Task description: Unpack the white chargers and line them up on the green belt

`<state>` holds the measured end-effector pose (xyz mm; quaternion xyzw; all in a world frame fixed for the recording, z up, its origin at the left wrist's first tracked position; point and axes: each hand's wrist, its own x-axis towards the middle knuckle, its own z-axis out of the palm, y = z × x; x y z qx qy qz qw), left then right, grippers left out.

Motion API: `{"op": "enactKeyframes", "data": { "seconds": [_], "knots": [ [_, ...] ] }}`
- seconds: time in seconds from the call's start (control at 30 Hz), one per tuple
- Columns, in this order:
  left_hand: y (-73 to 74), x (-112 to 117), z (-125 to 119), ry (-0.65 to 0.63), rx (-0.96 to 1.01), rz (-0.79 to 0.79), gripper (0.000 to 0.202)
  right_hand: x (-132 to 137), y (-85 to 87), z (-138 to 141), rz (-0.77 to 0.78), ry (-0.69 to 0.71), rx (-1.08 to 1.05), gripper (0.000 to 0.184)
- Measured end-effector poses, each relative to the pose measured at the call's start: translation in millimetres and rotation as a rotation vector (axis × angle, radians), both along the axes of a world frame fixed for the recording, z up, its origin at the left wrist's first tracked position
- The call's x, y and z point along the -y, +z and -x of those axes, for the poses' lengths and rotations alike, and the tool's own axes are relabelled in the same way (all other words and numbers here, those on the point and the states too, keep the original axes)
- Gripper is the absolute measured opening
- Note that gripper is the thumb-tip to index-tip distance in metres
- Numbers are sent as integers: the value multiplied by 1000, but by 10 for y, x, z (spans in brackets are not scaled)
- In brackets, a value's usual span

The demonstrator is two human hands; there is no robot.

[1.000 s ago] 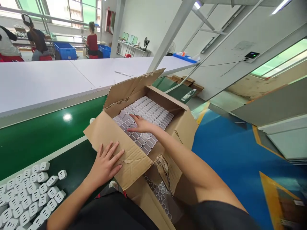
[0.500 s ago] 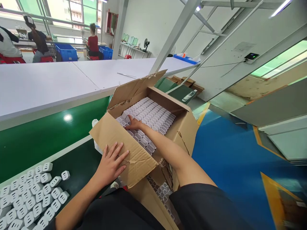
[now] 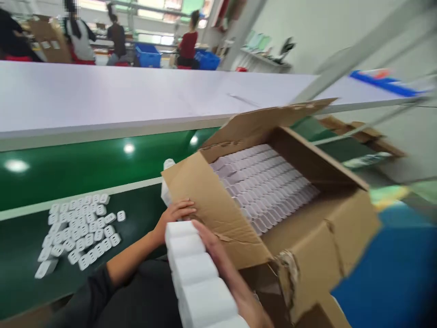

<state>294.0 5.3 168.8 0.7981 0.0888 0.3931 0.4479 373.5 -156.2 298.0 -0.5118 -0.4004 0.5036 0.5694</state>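
My right hand (image 3: pixel 221 259) grips a row of white plastic charger housings (image 3: pixel 201 269), lifted out in front of the carton and close to the camera. Its fingers run along the row's right side; the thumb is hidden. Behind the row's upper end, my left hand (image 3: pixel 174 216) rests with stretched fingers on the flap of an open cardboard carton (image 3: pixel 211 200). Part of that palm is covered by the row. Inside the carton, tightly packed rows of whitish housings (image 3: pixel 269 187) show a gap at the near left corner.
On the dark green belt (image 3: pixel 143 205) at left stand several white charger pieces (image 3: pixel 85 228) with slots. A long white bench (image 3: pixel 136 95) runs behind, with a blue tray (image 3: pixel 382 84) at its right. Under the carton is another box (image 3: pixel 262 282). People sit at far benches.
My right hand has come out of the carton with a row of housings and moved toward me. My left hand remains at the flap. The view has turned left.
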Motion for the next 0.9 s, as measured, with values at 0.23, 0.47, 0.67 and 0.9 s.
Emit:
{"op": "enactKeyframes", "data": {
  "seconds": [0.23, 0.47, 0.67, 0.9],
  "knots": [
    [-552, -390, 1361, 598, -136, 284, 35, -890, -1379, 961, 303, 275, -793, 80],
    [-714, 168, 2377, 625, -401, 292, 37, -744, -2333, 791, 459, 343, -933, 77],
    [-1036, 483, 1971, 447, -570, 219, 79, -750, -2775, 1051, 552, 394, -875, 57],
    [-1344, 578, 1989, 472, -705, 208, 70, -768, -2912, 1170, 646, 482, -838, 48]
  ]
}}
